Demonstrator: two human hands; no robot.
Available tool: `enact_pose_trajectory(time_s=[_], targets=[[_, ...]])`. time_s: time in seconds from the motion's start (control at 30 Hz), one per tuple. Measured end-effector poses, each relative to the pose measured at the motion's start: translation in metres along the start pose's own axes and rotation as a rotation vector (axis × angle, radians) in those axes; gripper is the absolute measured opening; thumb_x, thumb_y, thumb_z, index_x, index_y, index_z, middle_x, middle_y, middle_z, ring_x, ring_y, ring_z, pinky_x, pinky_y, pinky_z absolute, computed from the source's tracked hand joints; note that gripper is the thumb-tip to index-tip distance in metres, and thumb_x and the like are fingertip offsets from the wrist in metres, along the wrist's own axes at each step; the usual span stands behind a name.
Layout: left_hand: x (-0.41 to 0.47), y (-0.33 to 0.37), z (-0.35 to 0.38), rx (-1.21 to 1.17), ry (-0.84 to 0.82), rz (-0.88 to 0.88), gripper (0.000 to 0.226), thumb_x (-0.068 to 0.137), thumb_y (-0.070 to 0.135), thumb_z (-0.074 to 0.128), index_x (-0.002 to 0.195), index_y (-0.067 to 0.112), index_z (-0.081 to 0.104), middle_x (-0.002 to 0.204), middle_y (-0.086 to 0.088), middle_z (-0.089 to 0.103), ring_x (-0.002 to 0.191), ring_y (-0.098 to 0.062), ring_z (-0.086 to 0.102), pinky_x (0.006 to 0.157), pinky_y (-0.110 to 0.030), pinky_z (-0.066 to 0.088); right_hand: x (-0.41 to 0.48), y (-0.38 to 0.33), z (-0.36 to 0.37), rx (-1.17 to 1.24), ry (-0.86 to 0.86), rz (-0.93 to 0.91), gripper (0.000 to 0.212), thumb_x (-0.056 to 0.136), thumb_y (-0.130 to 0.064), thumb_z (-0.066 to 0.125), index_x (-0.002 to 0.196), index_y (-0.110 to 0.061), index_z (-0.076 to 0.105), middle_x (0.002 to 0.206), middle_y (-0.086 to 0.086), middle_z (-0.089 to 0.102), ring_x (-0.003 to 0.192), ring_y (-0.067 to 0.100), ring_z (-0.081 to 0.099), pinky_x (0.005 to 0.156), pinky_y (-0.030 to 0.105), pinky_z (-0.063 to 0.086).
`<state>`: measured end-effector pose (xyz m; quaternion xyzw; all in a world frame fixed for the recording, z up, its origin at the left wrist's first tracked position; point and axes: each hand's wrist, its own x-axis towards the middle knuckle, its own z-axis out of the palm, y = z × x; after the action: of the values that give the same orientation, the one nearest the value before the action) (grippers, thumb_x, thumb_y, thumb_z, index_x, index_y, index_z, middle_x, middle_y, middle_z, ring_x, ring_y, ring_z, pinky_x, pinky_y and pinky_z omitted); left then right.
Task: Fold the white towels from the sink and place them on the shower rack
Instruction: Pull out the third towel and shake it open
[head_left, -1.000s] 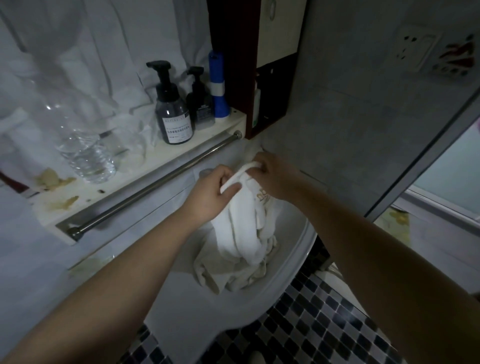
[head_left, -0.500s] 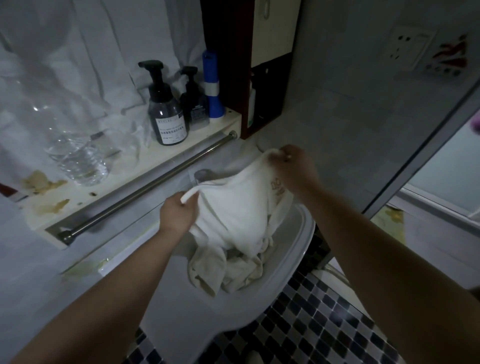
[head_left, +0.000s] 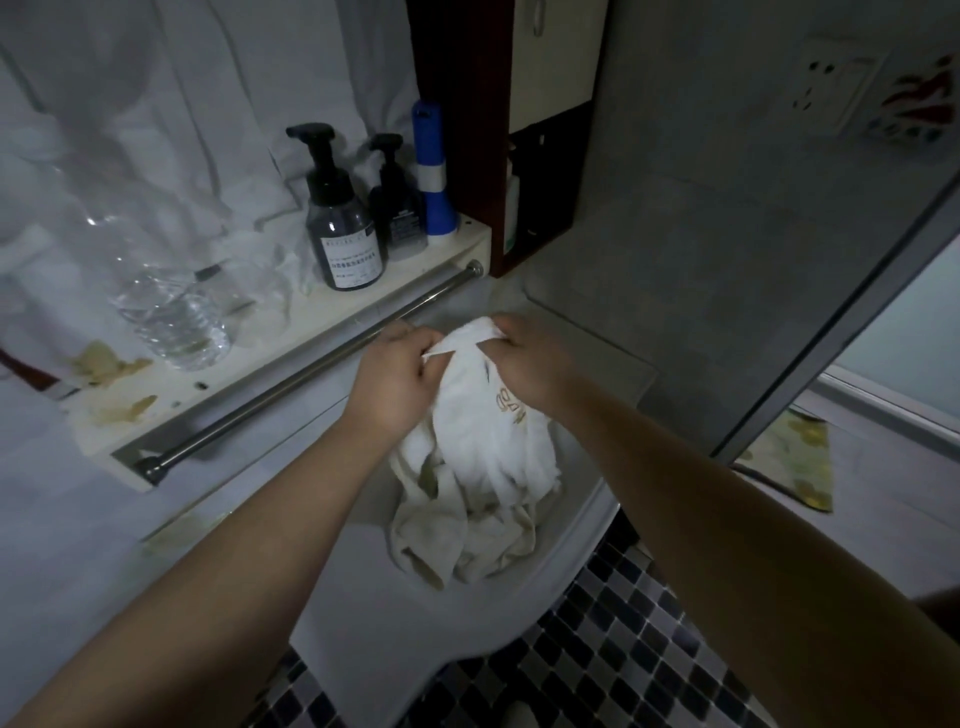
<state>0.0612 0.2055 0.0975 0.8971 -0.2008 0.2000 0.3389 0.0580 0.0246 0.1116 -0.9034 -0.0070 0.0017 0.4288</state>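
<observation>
A white towel (head_left: 493, 441) with gold lettering hangs bunched over the white sink (head_left: 566, 551). My left hand (head_left: 392, 376) and my right hand (head_left: 524, 358) both grip its top edge, close together, just above the basin. More crumpled, slightly stained white towels (head_left: 457, 540) lie in the sink under it. The shower rack is not in view.
A shelf (head_left: 291, 332) with a steel towel bar (head_left: 311, 371) runs behind the sink. On it stand a clear water bottle (head_left: 171, 317), two dark pump bottles (head_left: 345, 228) and a blue cylinder (head_left: 434, 171). A dark cabinet (head_left: 524, 156) hangs at right. Mosaic floor tiles (head_left: 623, 649) lie below.
My hands, spread apart with the towel stretched between them half a second ago, have come back together, and the towel hangs bunched again.
</observation>
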Motion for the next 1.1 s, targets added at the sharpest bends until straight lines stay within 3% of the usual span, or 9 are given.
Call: enact_pose_trajectory(time_s=[0.1, 0.23, 0.33, 0.57, 0.7, 0.8, 0.93, 1.03, 1.1], targets=[[-0.001, -0.002, 0.0, 0.048, 0.011, 0.067, 0.007, 0.092, 0.009, 0.07, 0.093, 0.002, 0.072, 0.08, -0.014, 0.066, 0.073, -0.021, 0.059, 0.067, -0.018, 0.03, 0.0, -0.011, -0.005, -0.021, 0.096, -0.094, 0.027, 0.096, -0.04, 0.042, 0.108, -0.023, 0.06, 0.09, -0.005, 0.063, 0.081, 0.007, 0.061, 0.069, 0.027, 0.046], [-0.008, -0.017, 0.005, 0.066, -0.09, -0.007, 0.007, 0.094, 0.009, 0.063, 0.088, 0.011, 0.064, 0.066, 0.001, 0.055, 0.061, -0.024, 0.059, 0.059, -0.021, 0.028, 0.007, -0.02, -0.027, 0.415, 0.336, -0.046, 0.017, 0.088, -0.032, 0.049, 0.09, -0.035, 0.065, 0.063, -0.016, 0.064, 0.05, -0.003, 0.058, 0.041, 0.013, 0.04], [-0.023, -0.041, 0.009, 0.031, -0.125, -0.312, 0.015, 0.093, 0.018, 0.061, 0.104, 0.013, 0.07, 0.078, -0.004, 0.066, 0.073, -0.024, 0.062, 0.065, -0.025, 0.039, 0.012, -0.023, -0.049, 0.49, 0.422, -0.09, 0.017, 0.081, -0.038, 0.051, 0.085, -0.04, 0.066, 0.062, -0.017, 0.064, 0.05, -0.003, 0.057, 0.042, 0.013, 0.04], [-0.029, -0.048, 0.012, -0.187, 0.101, -0.716, 0.029, 0.097, 0.028, 0.043, 0.099, 0.009, 0.065, 0.095, -0.016, 0.068, 0.092, -0.034, 0.062, 0.082, -0.039, 0.048, 0.017, -0.003, -0.053, 0.364, 0.448, -0.035, 0.026, 0.08, -0.042, 0.048, 0.101, -0.036, 0.063, 0.078, -0.009, 0.066, 0.061, -0.002, 0.061, 0.052, 0.019, 0.046], [-0.012, -0.028, 0.005, -0.315, 0.146, -0.503, 0.02, 0.099, 0.024, 0.049, 0.091, 0.016, 0.065, 0.088, -0.003, 0.067, 0.08, -0.007, 0.059, 0.073, -0.023, 0.046, 0.008, 0.007, -0.04, 0.166, 0.213, 0.011, 0.064, 0.08, -0.028, 0.077, 0.137, -0.037, 0.047, 0.084, -0.015, 0.06, 0.068, 0.004, 0.062, 0.055, 0.016, 0.047], [0.001, -0.004, 0.003, -0.293, 0.086, -0.243, 0.019, 0.097, 0.018, 0.059, 0.092, 0.034, 0.067, 0.085, 0.025, 0.067, 0.08, 0.015, 0.06, 0.071, -0.002, 0.04, -0.001, 0.005, -0.024, -0.04, -0.079, -0.117, 0.087, 0.077, -0.035, 0.083, 0.149, -0.039, 0.035, 0.089, -0.014, 0.062, 0.07, -0.002, 0.06, 0.061, 0.015, 0.042], [0.009, 0.006, 0.005, -0.199, 0.029, 0.051, 0.021, 0.093, 0.011, 0.067, 0.107, 0.024, 0.074, 0.097, 0.025, 0.067, 0.088, 0.009, 0.059, 0.081, -0.002, 0.038, -0.001, -0.006, -0.007, -0.12, -0.116, -0.179, 0.024, 0.103, -0.03, 0.054, 0.118, -0.014, 0.065, 0.099, -0.004, 0.062, 0.092, 0.016, 0.063, 0.067, 0.02, 0.033], [0.003, -0.006, 0.004, -0.013, 0.018, 0.1, 0.025, 0.088, 0.0, 0.065, 0.111, 0.009, 0.07, 0.107, -0.001, 0.056, 0.095, 0.001, 0.047, 0.086, -0.003, 0.031, 0.002, -0.005, -0.008, -0.231, -0.043, -0.099, 0.034, 0.108, -0.033, 0.037, 0.101, -0.012, 0.061, 0.101, 0.009, 0.063, 0.096, 0.025, 0.058, 0.075, 0.028, 0.033], [-0.004, -0.011, 0.007, 0.04, -0.004, 0.055, 0.024, 0.09, 0.0, 0.06, 0.111, 0.008, 0.065, 0.107, -0.006, 0.057, 0.098, -0.012, 0.052, 0.084, -0.016, 0.035, 0.005, -0.003, -0.009, -0.292, 0.036, -0.126, 0.03, 0.107, -0.031, 0.037, 0.087, -0.015, 0.053, 0.089, 0.007, 0.059, 0.087, 0.024, 0.056, 0.073, 0.03, 0.032]])
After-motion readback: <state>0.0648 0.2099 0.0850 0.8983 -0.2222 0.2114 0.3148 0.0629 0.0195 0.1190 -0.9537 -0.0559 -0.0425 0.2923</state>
